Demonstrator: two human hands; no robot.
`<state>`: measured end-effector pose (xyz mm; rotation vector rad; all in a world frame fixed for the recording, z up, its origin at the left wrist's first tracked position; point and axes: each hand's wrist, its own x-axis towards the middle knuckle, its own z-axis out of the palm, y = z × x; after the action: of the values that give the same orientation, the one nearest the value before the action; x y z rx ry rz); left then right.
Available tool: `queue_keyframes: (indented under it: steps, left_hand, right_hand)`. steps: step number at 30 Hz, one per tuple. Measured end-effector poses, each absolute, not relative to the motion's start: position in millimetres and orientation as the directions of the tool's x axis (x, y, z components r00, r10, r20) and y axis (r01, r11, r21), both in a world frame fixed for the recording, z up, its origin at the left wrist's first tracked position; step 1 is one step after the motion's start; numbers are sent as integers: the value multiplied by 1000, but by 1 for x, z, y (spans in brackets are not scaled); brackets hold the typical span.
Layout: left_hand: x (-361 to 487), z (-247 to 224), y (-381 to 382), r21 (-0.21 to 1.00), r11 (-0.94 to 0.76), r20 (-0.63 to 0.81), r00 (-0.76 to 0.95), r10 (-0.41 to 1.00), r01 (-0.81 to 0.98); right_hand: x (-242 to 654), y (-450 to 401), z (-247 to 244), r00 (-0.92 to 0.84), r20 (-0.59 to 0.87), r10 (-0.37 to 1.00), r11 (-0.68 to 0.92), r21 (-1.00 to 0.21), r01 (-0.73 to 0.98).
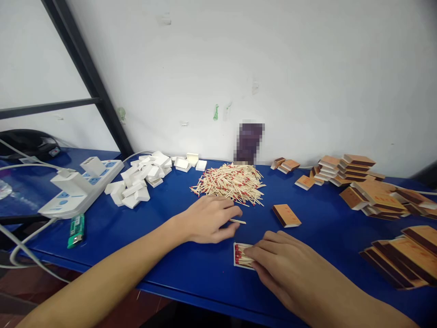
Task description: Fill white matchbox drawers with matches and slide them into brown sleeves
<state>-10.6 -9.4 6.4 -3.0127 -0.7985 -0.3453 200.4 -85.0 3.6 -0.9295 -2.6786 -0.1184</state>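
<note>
My left hand (213, 220) is closed just in front of a loose heap of red-tipped matches (234, 180), palm down. A pale matchstick (238, 221) sticks out between its thumb and forefinger. Nearer the table edge lies a white matchbox tray (234, 257) with red-headed matches in it. My right hand (278, 262) covers the tray's right end, its fingers bent together over it and touching the matches. Behind that hand, flat on the blue table, is an orange and brown matchbox sleeve (287, 215).
White trays (136, 180) are piled at the back left, with several more (182, 164) beside them. Matchbox sleeves stand stacked (355, 171) and lie (403, 255) on the right. A power strip (78, 196) and a green packet (76, 231) are at left on the blue table (170, 269).
</note>
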Motion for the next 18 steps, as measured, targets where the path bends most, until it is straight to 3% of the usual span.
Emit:
queue_keyframes:
  steps: [5,13,18]
  left_hand:
    - [-4,1,-8,-88,-825,169,825,540,558]
    - [2,-5,-14,-173,-793,171,811,560,584]
    - [-1,-3,-15,-223,-774,155,806,572,592]
  right_hand:
    - [203,-84,2,-739,309,599,791,-85,605]
    - [200,-93,-13,-675,429,600,794,-222,565]
    - [204,-107,-23,-618,514,596,778,-177,603]
